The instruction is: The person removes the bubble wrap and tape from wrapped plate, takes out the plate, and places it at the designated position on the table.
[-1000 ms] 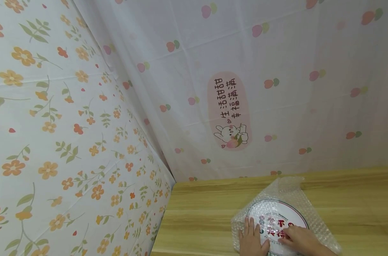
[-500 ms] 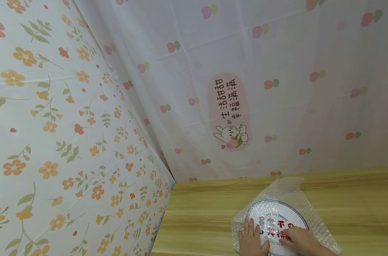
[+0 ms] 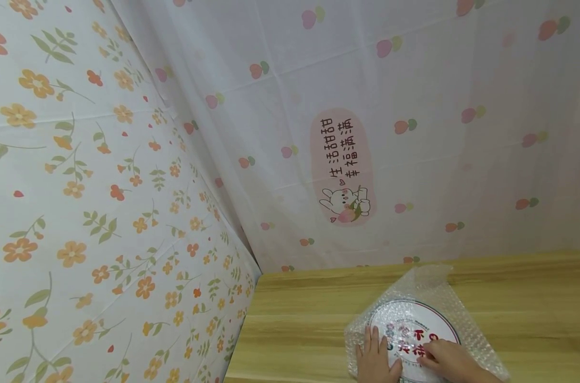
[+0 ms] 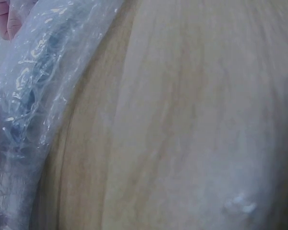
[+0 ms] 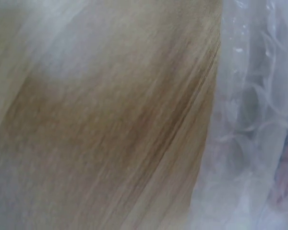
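Observation:
A round white plate-like disc [image 3: 406, 316] with red characters and a dark and red rim line lies inside bubble wrap [image 3: 476, 330] on the wooden table. My left hand [image 3: 377, 357] rests flat on the wrap at the disc's left side, fingers straight. On the right side my right hand [image 3: 448, 357] has curled fingers and thumb, pinching at the wrap over the characters. In the left wrist view, fingers [image 4: 7, 19] show at the top left beside the shiny bubble wrap [image 4: 43, 72]. The right wrist view has the wrap's edge [image 5: 240, 115] and table; no hand can be made out there.
The yellowish wooden table [image 3: 294, 319] runs back to a hanging white cloth [image 3: 414, 170] with fruit prints and a rabbit panel. On the left hangs a floral cloth [image 3: 93, 213], bordering the table's left edge.
Almost nothing differs. Both hands stay in place on the wrapped disc, and the view shifts only slightly.

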A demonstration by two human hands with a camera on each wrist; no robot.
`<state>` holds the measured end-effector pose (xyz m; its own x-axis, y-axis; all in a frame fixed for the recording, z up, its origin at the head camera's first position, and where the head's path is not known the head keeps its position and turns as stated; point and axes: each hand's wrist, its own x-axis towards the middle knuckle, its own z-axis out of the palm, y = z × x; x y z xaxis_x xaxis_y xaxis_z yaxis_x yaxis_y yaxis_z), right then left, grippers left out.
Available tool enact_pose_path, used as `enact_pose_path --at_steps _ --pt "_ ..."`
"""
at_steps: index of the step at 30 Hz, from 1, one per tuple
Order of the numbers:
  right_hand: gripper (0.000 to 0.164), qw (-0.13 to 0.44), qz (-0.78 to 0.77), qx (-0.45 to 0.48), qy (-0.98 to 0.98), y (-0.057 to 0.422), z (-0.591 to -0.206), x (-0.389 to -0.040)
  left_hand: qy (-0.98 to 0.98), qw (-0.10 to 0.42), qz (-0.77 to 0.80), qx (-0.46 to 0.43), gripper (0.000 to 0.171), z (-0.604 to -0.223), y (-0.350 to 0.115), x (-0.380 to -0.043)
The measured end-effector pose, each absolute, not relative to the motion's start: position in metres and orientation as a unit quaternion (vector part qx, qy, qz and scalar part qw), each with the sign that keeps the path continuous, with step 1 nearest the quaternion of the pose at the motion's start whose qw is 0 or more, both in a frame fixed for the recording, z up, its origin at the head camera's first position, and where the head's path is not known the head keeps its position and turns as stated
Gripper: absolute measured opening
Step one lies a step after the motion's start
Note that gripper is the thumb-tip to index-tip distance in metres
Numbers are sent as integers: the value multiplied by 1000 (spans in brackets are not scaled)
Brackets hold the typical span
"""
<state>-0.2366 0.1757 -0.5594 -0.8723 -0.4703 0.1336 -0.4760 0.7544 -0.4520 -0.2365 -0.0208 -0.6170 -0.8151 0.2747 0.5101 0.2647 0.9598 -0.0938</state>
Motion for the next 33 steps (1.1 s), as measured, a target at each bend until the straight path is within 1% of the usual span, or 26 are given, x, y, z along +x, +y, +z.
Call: enact_pose_path --at_steps 9,14,18,21,27,33 --pt "29 -4 243 244 -939 176 -560 -236 -948 285 18 -139 52 -617 -21 -235" --pt "30 14 241 255 -936 177 -561 -235 -948 285 20 -140 52 -616 -21 -234" --pt "31 30 240 261 -934 178 -562 -234 -944 296 12 -143 51 -616 -20 -233" --pt "30 31 242 261 -934 179 -561 -233 -942 303 9 -145 51 -616 -21 -234" --pt "29 25 243 257 -935 179 -560 -232 -942 300 2 -149 51 -617 -21 -235" --pt "30 48 241 273 -930 181 -563 -232 -940 307 0 -151 50 -618 -22 -236"
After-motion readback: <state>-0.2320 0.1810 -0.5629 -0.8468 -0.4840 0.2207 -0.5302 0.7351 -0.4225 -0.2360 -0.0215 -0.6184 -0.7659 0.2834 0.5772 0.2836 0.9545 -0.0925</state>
